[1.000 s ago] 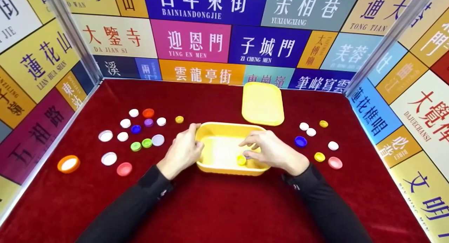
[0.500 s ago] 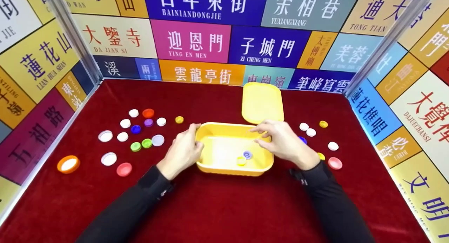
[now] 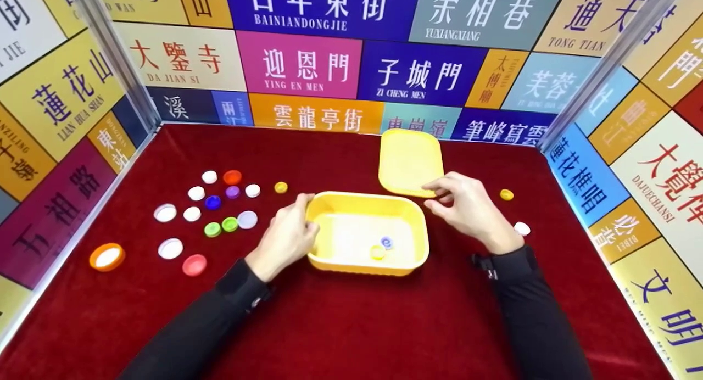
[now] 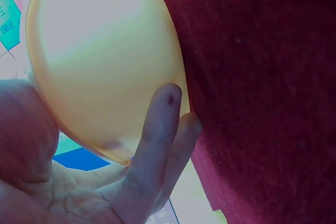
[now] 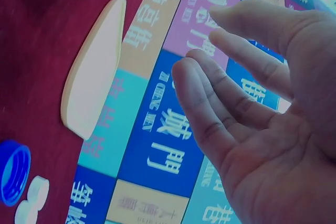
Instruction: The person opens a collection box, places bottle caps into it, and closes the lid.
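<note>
My left hand (image 3: 286, 234) grips the left end of a yellow plastic box (image 3: 362, 203), thumb on one side of its wall and fingers on the other in the left wrist view. Inside the box lie a yellow bottle cap (image 3: 377, 252) and a pale purple cap (image 3: 387, 242), side by side. Beyond the box's right end, my right hand (image 3: 469, 212) hovers with loosely bent fingers and nothing between them. Its fingertips overlap the near right corner of a yellow lid (image 3: 411, 160) in the head view; whether they touch cannot be told.
Several bottle caps lie scattered left of the box, among them an orange cap (image 3: 107, 257) and a red one (image 3: 194, 264). Right of it are a yellow cap (image 3: 506, 194) and a white cap (image 3: 522, 228). The right wrist view shows a blue cap (image 5: 14, 171). Printed panels enclose the table.
My right hand has come up out of the box and moved right, past its rim. The pale purple cap stays inside, released. My left hand has kept its hold on the box.
</note>
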